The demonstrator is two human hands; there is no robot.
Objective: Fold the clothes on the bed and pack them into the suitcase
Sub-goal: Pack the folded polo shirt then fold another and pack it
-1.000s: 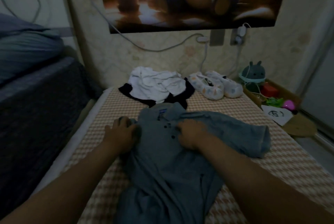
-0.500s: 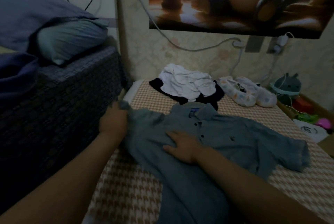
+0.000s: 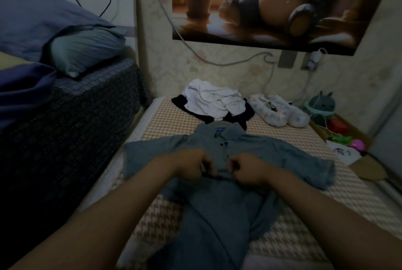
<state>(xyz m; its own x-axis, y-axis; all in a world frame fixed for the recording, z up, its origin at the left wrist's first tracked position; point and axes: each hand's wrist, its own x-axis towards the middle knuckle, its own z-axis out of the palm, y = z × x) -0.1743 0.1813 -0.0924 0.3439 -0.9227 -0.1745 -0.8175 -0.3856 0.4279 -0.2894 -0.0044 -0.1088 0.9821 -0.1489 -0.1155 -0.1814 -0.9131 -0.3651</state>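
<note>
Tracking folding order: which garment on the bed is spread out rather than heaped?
The grey-blue polo shirt nearest the camera; the white garment and black garment lie crumpled behind it.

Both hands' fingers [image 3: 207, 164] pinching blue polo shirt [image 3: 217, 204] placket, checked bed [image 3: 304, 237]

One blue shirt [image 3: 217, 204] lies on one bed [image 3: 293, 139]. Two hands are on the shirt's front, the left hand [image 3: 189, 166] and the right hand [image 3: 250, 169], each pinching the cloth. Behind the shirt, one white garment [image 3: 215, 101] sits on one black garment [image 3: 249, 114]. Behind and to the right of the shirt stand two pale slippers [image 3: 268, 114], side by side, and further right one plush toy [image 3: 322, 106]. Left of the shirt there is one pillow [image 3: 84, 50]. Above the shirt, one poster [image 3: 272, 4] hangs on the wall.
</note>
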